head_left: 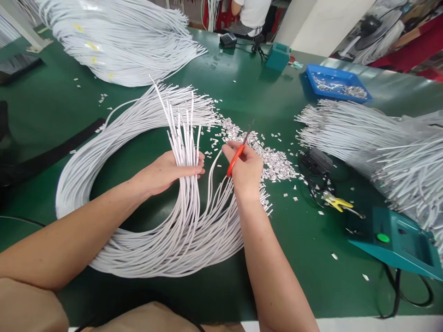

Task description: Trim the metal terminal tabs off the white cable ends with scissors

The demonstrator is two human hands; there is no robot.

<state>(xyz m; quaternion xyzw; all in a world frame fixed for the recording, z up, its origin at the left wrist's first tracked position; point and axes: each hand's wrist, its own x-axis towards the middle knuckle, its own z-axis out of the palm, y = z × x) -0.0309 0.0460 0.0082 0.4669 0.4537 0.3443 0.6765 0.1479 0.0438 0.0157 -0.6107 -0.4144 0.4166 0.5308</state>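
Observation:
A bundle of white cables [188, 184] stands upright in my left hand [166, 173], with the thumb laid across the front and the stripped ends fanning out above. My right hand [247, 168] is closed around a small orange-handled tool [236, 160] with a thin dark tip pointing up and away; its exact kind is unclear. Between that hand's thumb and fingertip sits the end of a single white cable [212, 173]. Both lead down into a large curved coil of white cables [166, 258] on the green table, whose other ends lie beyond my left hand.
Small silvery scraps [277, 163] are heaped right of the coil. Further right lie more cable bundles [346, 129], yellow-handled pliers [337, 201] and a teal device [398, 240]. A blue tray [337, 94] with scraps stands behind. Another cable stack [121, 41] is back left. A person [254, 14] sits beyond.

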